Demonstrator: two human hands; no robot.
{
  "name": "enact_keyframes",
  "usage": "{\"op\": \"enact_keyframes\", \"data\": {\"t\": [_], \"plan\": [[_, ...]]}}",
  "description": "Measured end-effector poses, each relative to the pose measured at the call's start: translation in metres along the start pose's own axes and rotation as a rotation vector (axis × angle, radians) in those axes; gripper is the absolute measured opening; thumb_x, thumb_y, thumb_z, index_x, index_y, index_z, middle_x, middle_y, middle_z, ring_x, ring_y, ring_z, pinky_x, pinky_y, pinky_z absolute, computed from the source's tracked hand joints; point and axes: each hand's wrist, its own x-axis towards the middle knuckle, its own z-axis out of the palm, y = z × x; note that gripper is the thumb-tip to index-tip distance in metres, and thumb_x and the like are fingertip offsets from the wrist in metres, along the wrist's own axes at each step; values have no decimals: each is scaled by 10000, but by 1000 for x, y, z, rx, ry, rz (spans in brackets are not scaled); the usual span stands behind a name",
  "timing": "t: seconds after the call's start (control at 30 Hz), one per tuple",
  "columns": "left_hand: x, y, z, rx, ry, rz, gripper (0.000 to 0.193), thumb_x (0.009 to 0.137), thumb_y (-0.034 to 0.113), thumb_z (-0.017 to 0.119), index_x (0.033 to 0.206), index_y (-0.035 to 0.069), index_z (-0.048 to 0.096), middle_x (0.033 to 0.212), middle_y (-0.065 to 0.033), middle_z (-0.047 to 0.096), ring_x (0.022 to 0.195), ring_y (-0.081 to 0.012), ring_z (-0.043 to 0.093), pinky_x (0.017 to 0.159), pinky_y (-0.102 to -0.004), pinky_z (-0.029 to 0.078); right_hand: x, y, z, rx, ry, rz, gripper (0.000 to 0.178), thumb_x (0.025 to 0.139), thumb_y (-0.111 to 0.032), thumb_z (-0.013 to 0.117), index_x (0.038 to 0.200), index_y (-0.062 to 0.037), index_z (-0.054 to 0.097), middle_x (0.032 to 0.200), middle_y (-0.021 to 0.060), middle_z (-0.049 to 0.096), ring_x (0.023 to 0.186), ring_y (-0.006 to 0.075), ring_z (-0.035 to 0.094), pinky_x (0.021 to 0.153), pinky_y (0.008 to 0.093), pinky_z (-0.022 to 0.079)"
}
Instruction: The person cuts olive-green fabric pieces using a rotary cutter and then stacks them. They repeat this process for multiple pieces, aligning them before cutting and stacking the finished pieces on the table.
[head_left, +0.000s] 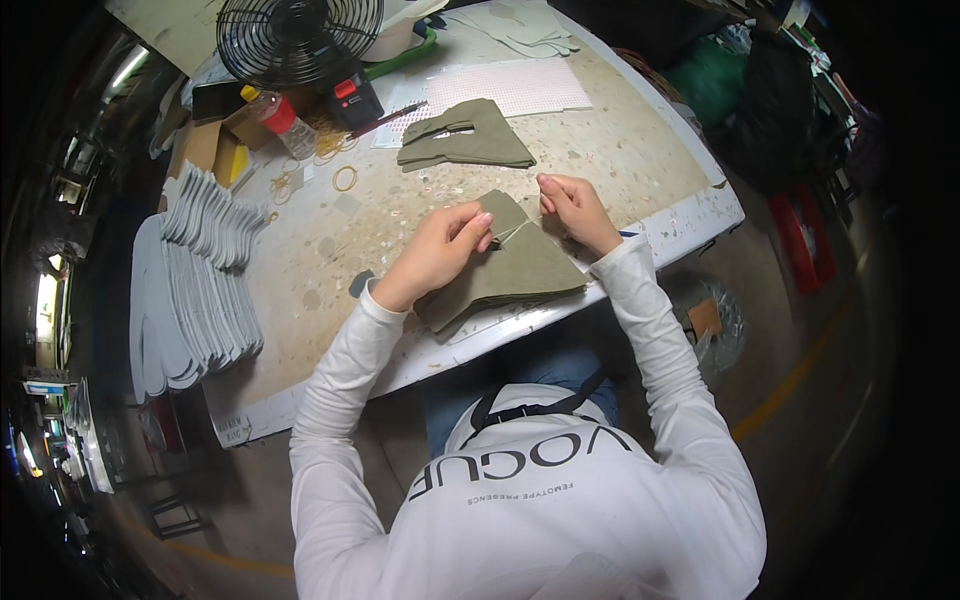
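Note:
A stack of olive-green cut pieces [520,265], fabric or leather-like, lies at the table's near edge with its layers showing along the front. A thin pale strand [516,232], which looks like a rubber band, crosses the narrow upper part of this stack. My left hand [440,248] is closed over the stack's left side, thumb and fingers pinching at the strand. On the other side my right hand [574,208] is raised slightly and closed in a pinch, the strand running toward it. What lies inside the fingertips is mostly hidden.
Behind lies a second olive stack [468,135]. Grey cut pieces [195,290] stand in a long row at left. Loose rubber bands [345,178], a bottle [282,122], a black fan [300,40] and printed sheets [510,88] occupy the far side of the table [300,345].

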Motion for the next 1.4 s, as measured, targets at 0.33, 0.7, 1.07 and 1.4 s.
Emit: {"op": "enact_keyframes", "data": {"t": [0.33,0.7,1.07,1.4], "plan": [[11,5,6,345,182,203,311,1015,268,521,788,56,545,689,65,493,638,-50,423,573,-231,360,-8,-11,3,-70,124,-62,484,1028,-342,480,665,-30,551,569,-10,485,548,66,428,521,254,354],[39,21,19,-59,-49,-23,199,875,200,659,902,20,738,678,-5,648,563,-58,501,529,-267,424,-17,-71,11,387,-99,-33,348,1017,-271,532,777,-32,609,711,-21,582,613,42,494,545,193,385],[32,14,13,-225,22,-208,246,957,274,612,917,78,756,613,108,492,527,-5,321,486,-200,259,-41,-44,16,-423,166,-399,157,829,-98,696,985,-95,716,991,39,602,799,151,561,672,268,465],[40,23,8,-290,-149,-479,241,951,213,519,863,58,681,648,92,388,551,-38,323,511,-209,287,-44,-54,25,-598,261,-414,312,741,-65,739,1030,-181,757,1070,28,598,725,178,529,640,282,470]]}}
